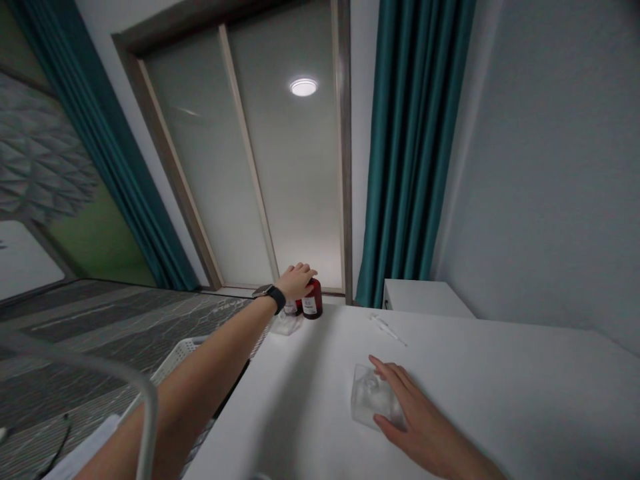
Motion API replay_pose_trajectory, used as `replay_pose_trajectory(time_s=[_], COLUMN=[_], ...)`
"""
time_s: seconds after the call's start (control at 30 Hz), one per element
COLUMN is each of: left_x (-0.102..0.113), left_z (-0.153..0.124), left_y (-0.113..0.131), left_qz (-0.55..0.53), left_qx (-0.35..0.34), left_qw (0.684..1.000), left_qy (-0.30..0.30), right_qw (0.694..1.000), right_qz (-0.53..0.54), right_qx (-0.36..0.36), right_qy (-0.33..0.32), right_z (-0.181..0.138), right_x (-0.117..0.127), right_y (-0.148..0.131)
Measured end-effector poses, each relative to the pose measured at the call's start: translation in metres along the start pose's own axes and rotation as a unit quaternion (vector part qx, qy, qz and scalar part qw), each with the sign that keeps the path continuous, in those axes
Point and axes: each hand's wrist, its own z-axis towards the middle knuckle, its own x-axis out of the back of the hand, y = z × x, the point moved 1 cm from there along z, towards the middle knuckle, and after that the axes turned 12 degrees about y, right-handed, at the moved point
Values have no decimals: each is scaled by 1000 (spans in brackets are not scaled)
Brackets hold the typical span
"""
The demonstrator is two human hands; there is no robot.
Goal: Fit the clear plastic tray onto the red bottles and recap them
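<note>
At the far edge of the white table, my left hand (296,281) is closed over the top of a dark red bottle (313,301) with a white label. That hand covers the bottle's cap. A second dark red bottle (291,307) stands just beside it, partly hidden by my wrist. Nearer to me, my right hand (413,417) has its thumb and fingers spread around a clear, squarish container (367,397). Whether the fingertips press on it, I cannot tell. Beyond it lies a thin white dropper-like stick (387,329).
A crumpled clear plastic piece (286,324) lies by the bottles at the white table's (310,413) left edge. A white basket (180,353) sits lower left, near a grey curved tube (145,393). Behind the table are a white cabinet (425,298) and a teal curtain (415,147).
</note>
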Motion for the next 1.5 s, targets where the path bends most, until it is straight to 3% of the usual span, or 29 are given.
replay_pose_trajectory(time_s=[0.23, 0.63, 1.0, 1.17, 1.27, 1.33, 1.4, 1.5], left_x=[-4, 11, 51, 56, 47, 31, 10, -25], left_z=[7, 1, -41, -57, -68, -78, -91, -107], left_y=[-3, 24, 76, 91, 91, 89, 89, 97], left_qz=[46, -21, -171, -252, -303, -359, -438, -537], left_qx=[-2, -92, -153, -156, -127, -61, 19, 87], left_qw=[998, 992, 967, 951, 944, 931, 898, 839], left_qy=[-40, -83, -108, -86, -32, 4, 13, 27], right_qw=[1000, 1000, 999, 999, 999, 999, 999, 998], right_qz=[-13, 3, -11, -21, -18, -15, -11, -6], right_qx=[-12, 6, 11, 17, 16, 15, 16, 21], right_qy=[-22, 18, 32, 41, 45, 47, 51, 57], right_z=[0, 3, 6, 6, 5, 5, 5, 6], right_x=[1, 4, 11, 9, 9, 9, 9, 9], right_y=[-5, -2, -3, 2, 5, 6, 5, 5])
